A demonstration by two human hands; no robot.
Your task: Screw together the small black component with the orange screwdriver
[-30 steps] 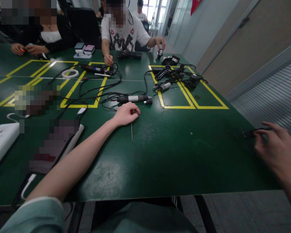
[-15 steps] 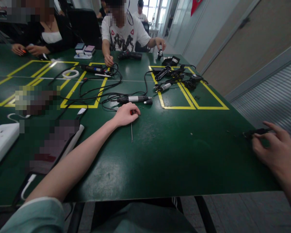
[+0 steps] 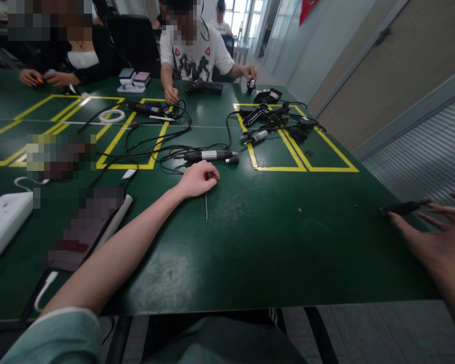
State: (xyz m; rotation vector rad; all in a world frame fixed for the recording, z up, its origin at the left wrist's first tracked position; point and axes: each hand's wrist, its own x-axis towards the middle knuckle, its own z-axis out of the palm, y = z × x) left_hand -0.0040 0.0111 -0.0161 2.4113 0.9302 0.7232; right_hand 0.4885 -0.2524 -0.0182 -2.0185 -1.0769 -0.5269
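Observation:
My left hand (image 3: 199,179) rests on the green table, its fingers curled around a screwdriver. A bit of red handle shows between the fingers, and the thin metal shaft (image 3: 207,208) points towards me. Just beyond that hand lies a black and silver electric screwdriver (image 3: 208,155) with a cable, beside a small black part (image 3: 232,160). At the right edge, my right hand (image 3: 436,232) is spread with its fingers apart. A dark elongated object (image 3: 405,207) lies on the table by its fingertips; its kind is unclear.
Black cables, another electric screwdriver (image 3: 147,108) and a white tape roll (image 3: 111,117) lie among yellow tape outlines. Black parts (image 3: 273,116) sit farther right. A phone (image 3: 87,227) and white power strip (image 3: 7,222) are at left. Two people work across the table.
My right hand has opened its pinch on the dark object and drawn slightly back to the right, leaving it on the table. My left hand stays in place.

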